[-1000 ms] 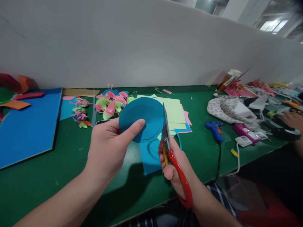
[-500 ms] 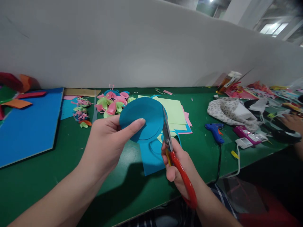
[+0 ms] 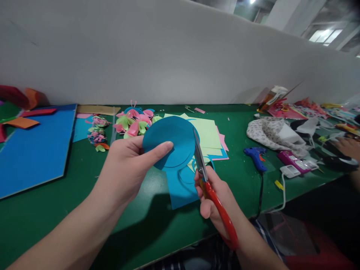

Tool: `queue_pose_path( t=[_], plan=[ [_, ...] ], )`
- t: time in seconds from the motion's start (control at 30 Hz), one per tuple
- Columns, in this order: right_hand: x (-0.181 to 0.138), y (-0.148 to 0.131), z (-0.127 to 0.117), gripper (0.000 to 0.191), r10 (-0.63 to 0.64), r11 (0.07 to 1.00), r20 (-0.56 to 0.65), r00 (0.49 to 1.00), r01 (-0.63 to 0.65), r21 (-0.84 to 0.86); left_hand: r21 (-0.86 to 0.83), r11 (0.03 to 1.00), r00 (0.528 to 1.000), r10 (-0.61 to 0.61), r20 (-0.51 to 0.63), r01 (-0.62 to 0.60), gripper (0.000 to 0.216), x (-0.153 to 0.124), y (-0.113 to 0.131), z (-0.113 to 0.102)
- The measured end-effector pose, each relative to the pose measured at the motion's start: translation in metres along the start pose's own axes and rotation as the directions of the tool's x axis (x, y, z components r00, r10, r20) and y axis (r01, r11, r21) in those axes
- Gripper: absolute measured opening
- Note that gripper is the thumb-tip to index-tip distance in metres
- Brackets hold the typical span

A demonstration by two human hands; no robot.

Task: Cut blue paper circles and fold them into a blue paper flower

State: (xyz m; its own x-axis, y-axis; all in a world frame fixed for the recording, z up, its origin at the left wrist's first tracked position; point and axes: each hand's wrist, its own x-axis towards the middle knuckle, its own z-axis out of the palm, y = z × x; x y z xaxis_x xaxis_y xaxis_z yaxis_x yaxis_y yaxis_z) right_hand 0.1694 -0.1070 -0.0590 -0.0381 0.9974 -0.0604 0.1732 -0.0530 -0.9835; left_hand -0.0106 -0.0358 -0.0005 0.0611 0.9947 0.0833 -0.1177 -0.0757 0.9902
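Pinched between the thumb and fingers of my left hand (image 3: 132,165) is a round piece of blue paper (image 3: 171,137), held up above the table. A curved line runs near its lower edge. My right hand (image 3: 218,198) grips a pair of red-handled scissors (image 3: 221,212), its blades pointing up along the disc's right edge and looking nearly closed. Below the disc lies a blue paper sheet (image 3: 180,197) with curled blue offcuts on it. Light green sheets (image 3: 209,133) are stacked behind, with pink and blue paper beneath them.
On the green table (image 3: 146,232), pink and green paper flowers (image 3: 135,123) and a blue board (image 3: 36,153) are at left. A blue glue gun (image 3: 255,155), a patterned cloth pouch (image 3: 270,131) and a purple device (image 3: 292,161) lie at right. Another person's hand (image 3: 347,146) rests beyond.
My right hand and the scissors have shifted slightly right and down from the disc. My left hand still holds the disc in nearly the same place.
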Motion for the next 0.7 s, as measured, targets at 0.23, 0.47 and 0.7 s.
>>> queue_pose_path(
  t=[0.23, 0.47, 0.7],
  plan=[
    [0.0, -0.013, -0.003, 0.067, 0.053, 0.998, 0.032, 0.998, -0.052, -0.036, 0.0, 1.0, 0.999, -0.021, 0.024, 0.021, 0.011, 0.0, 0.002, 0.0],
    [-0.001, -0.013, -0.007, 0.069, 0.0, 0.995, -0.001, 1.0, 0.0, -0.097, 0.03, 0.999, 0.999, -0.039, 0.021, 0.039, 0.013, 0.0, 0.005, -0.003],
    [-0.001, -0.014, -0.011, 0.073, 0.03, 0.991, 0.029, 0.999, -0.026, -0.131, 0.057, 0.996, 0.997, -0.075, 0.031, 0.073, 0.014, 0.002, 0.005, -0.003]
  ],
)
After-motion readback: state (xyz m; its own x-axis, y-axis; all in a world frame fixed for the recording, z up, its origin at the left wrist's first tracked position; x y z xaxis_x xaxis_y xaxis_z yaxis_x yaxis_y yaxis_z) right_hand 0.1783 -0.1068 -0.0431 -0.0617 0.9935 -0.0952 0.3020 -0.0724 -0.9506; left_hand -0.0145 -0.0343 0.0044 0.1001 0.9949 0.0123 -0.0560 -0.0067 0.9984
